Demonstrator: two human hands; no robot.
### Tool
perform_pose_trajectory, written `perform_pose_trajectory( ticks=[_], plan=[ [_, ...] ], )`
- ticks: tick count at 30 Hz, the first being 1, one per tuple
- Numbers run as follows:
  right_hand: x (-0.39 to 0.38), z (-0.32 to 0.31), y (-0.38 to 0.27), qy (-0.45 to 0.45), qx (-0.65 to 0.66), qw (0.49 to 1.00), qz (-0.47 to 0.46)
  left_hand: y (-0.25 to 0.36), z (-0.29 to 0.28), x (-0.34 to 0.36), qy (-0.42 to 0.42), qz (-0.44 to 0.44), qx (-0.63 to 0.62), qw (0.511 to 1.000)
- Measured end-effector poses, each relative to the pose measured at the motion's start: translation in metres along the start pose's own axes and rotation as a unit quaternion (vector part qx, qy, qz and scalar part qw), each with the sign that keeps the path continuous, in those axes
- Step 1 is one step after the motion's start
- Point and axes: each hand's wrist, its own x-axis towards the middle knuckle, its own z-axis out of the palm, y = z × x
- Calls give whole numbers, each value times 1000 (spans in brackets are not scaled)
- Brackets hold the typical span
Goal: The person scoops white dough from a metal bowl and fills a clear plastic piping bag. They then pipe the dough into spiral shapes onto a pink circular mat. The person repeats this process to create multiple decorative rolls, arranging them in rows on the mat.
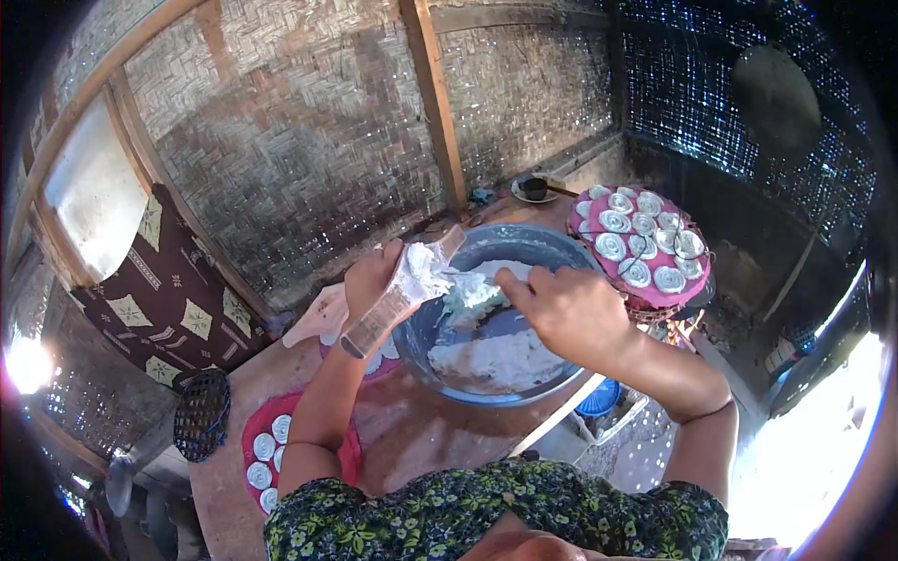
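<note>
My left hand (372,271) grips a wooden tool (374,323), tilted and dusted white, with a lump of white paste (426,266) on it. My right hand (572,313) is closed on a small utensil (468,279) that meets the paste; some pale paste clings there. Below both hands, a wide blue basin (552,383) holds white powdery or pasty material (491,360). Another pale wooden piece (309,323) lies on the table behind my left forearm.
The wooden table (224,496) bears pink mats (257,425) with white spirals. A round tray (617,280) of spirals stands back right, beside a plate with a dark cup (533,187). A black woven basket (201,416) sits left; a blue round object (599,397) is below the right table edge.
</note>
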Motion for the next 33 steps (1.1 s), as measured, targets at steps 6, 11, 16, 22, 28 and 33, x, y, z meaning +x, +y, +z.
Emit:
perform_pose_trajectory(
  ticks=[6,11,16,22,28,33],
  plan=[
    [-1,15,-17,-43,45,998,-17,29,-4,-9,-37,130,-23,991],
    [-26,28,-17,10,63,998,19,13,-5,-14,-31,69,-90,993],
    [-33,21,-5,125,195,953,193,-13,-15,-6,62,31,20,997],
    [6,82,-80,170,409,862,247,33,-4,-4,80,-9,-15,997],
    [-32,88,-77,55,619,740,256,-39,20,-15,208,21,-12,978],
    [-30,108,-64,115,543,792,254,1,17,-14,186,49,-113,975]
  ],
)
